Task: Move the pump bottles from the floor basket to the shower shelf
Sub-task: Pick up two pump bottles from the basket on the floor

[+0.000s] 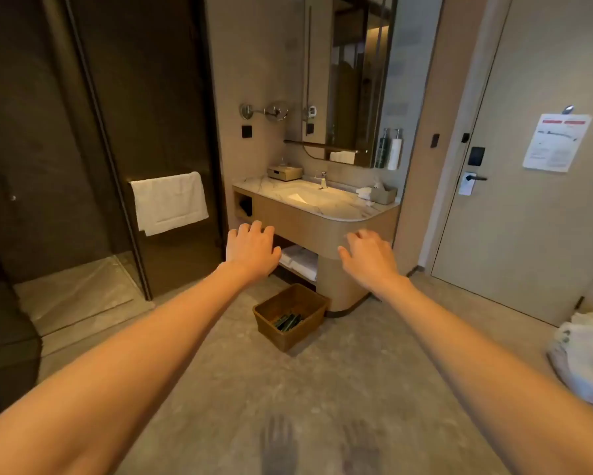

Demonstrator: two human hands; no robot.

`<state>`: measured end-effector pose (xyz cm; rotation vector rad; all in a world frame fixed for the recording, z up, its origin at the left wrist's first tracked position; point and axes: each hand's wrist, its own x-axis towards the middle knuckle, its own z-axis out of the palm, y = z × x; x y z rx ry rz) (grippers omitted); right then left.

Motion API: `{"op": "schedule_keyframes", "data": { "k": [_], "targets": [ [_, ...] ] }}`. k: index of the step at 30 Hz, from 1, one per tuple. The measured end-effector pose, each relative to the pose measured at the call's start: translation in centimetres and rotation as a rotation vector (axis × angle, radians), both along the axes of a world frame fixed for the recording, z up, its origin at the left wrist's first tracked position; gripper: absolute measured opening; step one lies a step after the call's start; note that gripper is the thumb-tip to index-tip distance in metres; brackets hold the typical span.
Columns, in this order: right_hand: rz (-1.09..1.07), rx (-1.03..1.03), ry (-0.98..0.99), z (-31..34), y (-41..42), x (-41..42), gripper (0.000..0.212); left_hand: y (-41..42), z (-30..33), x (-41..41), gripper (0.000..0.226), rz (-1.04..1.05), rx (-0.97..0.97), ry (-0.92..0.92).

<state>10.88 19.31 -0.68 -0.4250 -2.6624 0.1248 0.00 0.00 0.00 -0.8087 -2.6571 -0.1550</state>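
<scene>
floor basket (290, 317): brown woven, on floor by vanity | pump bottles (288, 322): dark green, lying inside

Probably a hotel bathroom: vanity sink (309, 197), mirror (350, 77), keycard door lock (468, 182).

Both bare arms outstretched, left hand (252, 250) and right hand (368, 257) open, palms down.

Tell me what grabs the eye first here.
Two bare arms stretch forward, left hand and right hand empty, fingers spread. Between them on the floor sits a brown basket holding dark bottles, just before the vanity. A white towel hangs on the dark shower door, left.
</scene>
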Motion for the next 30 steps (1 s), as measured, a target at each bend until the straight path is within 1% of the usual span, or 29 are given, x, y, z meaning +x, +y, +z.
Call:
{"op": "schedule_keyframes", "data": {
  "k": [7,12,15,18,22,26,30],
  "targets": [
    [0.011,-0.035,-0.108,-6.3,7.0,-10.4,0.04,6.3,-5.5,-9.2,0.05,0.039,-0.086,-0.122],
    [0.076,-0.025,-0.055,-7.0,14.0,-19.8,0.036,12.5,-5.5,-17.4,0.05,0.098,-0.095,-0.184],
    [0.098,0.016,-0.04,-7.6,17.5,-25.1,0.033,15.9,-6.1,-21.9,0.05,0.11,-0.104,-0.195],
    [0.104,-0.01,-0.115,-9.8,19.5,-29.2,0.035,18.4,-8.2,-25.5,0.05,0.11,-0.121,-0.254],
    [0.135,-0.054,-0.239,-14.2,21.4,-34.6,0.039,21.2,-12.7,-30.6,0.052,0.138,-0.157,-0.339],
    [0.158,-0.079,-0.294,-17.6,22.9,-41.2,0.041,23.2,-17.0,-36.7,0.05,0.143,-0.168,-0.399],
    [0.153,-0.112,-0.301,-19.3,24.6,-48.8,0.041,24.6,-19.3,-44.3,0.049,0.132,-0.147,-0.404]
  ]
}}
